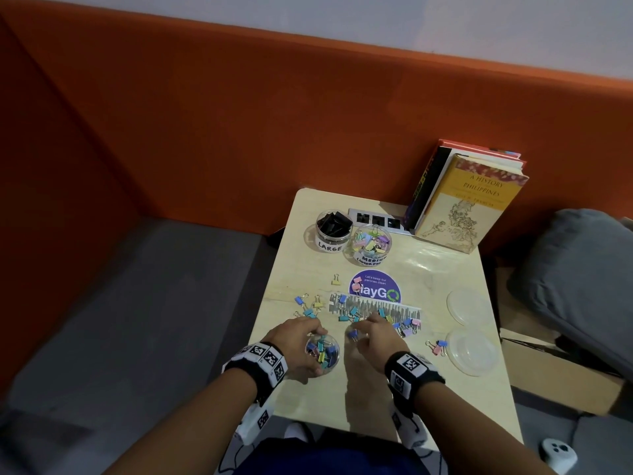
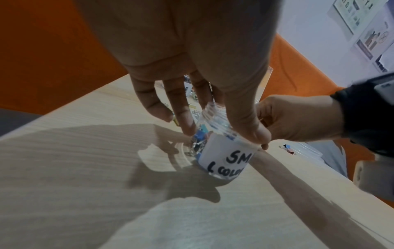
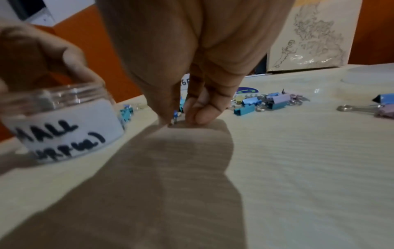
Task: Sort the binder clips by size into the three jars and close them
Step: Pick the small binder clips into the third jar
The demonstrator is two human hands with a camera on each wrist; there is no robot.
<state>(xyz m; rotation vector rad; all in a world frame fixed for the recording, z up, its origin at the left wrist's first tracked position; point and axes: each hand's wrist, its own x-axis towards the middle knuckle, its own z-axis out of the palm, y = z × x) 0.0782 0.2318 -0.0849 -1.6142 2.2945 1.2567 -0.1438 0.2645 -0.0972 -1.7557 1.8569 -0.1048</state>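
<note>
My left hand grips the open small jar, labelled "SMALL (COLORFUL)", tilted on the table and part filled with small coloured clips. Just right of it my right hand pinches a small blue binder clip against the table, seen between thumb and fingers. Several loose coloured clips lie beyond both hands. The "LARGE" jar holds black clips and the "MEDIUM" jar holds pastel ones; both stand open at the back.
Two clear lids lie at the table's right edge, two clips beside them. A stack of books and a power strip sit at the back. A round sticker marks the table's middle. Orange partition behind.
</note>
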